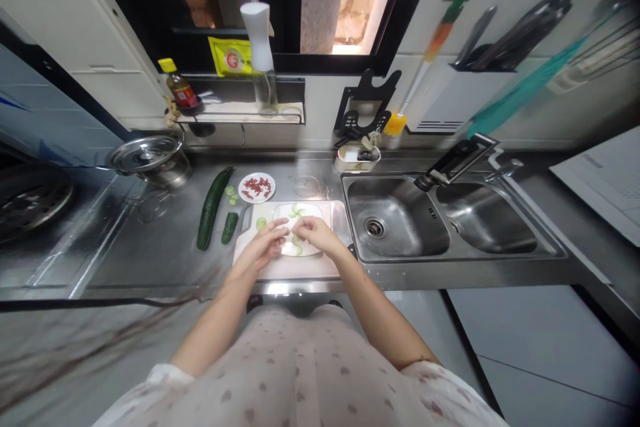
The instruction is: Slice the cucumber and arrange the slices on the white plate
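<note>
A white plate (311, 250) lies on the pale cutting board (280, 270), with several thin cucumber slices (299, 211) set around it. Over the plate's left side, my left hand (265, 243) is open, its fingers stretched apart. My right hand (314, 235) reaches above the plate's middle, fingertips pinched together; what they hold, if anything, is too small to make out. Left of the board lie a whole cucumber (215, 208) and a short cut piece of cucumber (229, 227). Just behind them is a small white dish (257, 198) bearing chopped red bits.
A double steel sink (400, 220) with a black faucet (450, 163) adjoins the board on the right. At the far left stands a lidded steel pot (150, 160). The windowsill shelf holds a sauce bottle (181, 85) and a spray bottle (260, 57). Knives hang in a wall rack (450, 97).
</note>
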